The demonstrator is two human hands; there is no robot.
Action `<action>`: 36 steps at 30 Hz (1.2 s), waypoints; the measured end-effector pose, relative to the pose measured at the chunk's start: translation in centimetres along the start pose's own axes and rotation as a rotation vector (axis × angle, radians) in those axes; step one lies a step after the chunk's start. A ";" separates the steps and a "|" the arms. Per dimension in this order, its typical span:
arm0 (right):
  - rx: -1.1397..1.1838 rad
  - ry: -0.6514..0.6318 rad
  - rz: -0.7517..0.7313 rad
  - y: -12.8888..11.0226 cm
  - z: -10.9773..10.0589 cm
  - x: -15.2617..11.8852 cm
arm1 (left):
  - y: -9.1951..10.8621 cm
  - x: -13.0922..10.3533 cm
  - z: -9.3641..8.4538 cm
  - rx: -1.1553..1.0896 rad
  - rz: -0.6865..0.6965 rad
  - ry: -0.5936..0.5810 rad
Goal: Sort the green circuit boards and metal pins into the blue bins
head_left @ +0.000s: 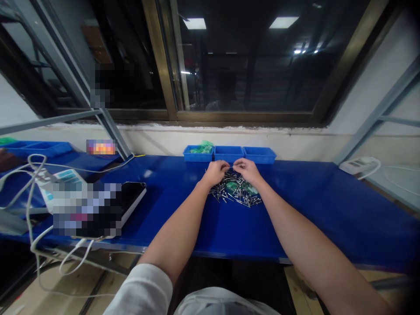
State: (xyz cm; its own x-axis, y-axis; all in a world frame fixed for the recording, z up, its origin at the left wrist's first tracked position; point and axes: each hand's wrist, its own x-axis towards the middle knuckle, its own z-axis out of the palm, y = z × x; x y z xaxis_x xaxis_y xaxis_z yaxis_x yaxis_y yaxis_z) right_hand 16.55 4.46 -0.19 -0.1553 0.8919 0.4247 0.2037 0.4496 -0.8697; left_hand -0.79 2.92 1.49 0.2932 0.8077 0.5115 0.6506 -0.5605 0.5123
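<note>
A loose pile of thin silvery metal pieces, shaped like blind rivets (226,192), lies on the blue table (170,183). Green bits (232,186) show among them, too small to name. My left hand (216,172) hovers at the pile's upper left, its fingers pinched together. Facing it on the other side is my right hand (246,169), thumb and fingers also pinched, with a narrow gap between the hands. Whatever the fingertips hold is too small to make out. Just beyond the hands stands a row of blue bins; green plastic bags (206,148) sit in the left bin (193,156).
The middle bin (229,153) and right bin (260,155) stand against the wall. A dark-screened device (131,197) with white cables lies at left, near a power strip (359,165) at far right's opposite end. Grey metal posts flank the table; a person's hand (8,159) shows at far left.
</note>
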 end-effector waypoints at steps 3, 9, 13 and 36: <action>0.075 -0.003 0.046 -0.3 -0.1 0.0 | 0.2 0.0 0.1 -0.029 -0.015 -0.005; -0.070 0.193 0.127 0.8 -1.2 0.5 | -1.3 0.3 -1.1 -0.029 -0.163 0.112; -0.167 0.348 0.160 2.1 -2.4 1.1 | -2.9 0.4 -2.7 0.022 -0.379 0.205; -0.649 0.024 0.131 2.0 -0.8 0.2 | -5.5 0.5 -1.3 0.444 -0.372 -0.063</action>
State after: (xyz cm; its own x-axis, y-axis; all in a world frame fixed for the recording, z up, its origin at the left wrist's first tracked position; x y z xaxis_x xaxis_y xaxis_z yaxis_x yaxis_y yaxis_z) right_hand 17.68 5.52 -1.63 -0.0698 0.9389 0.3372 0.7621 0.2683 -0.5893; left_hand -5.11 6.17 -0.15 0.0207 0.9528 0.3030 0.9454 -0.1173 0.3041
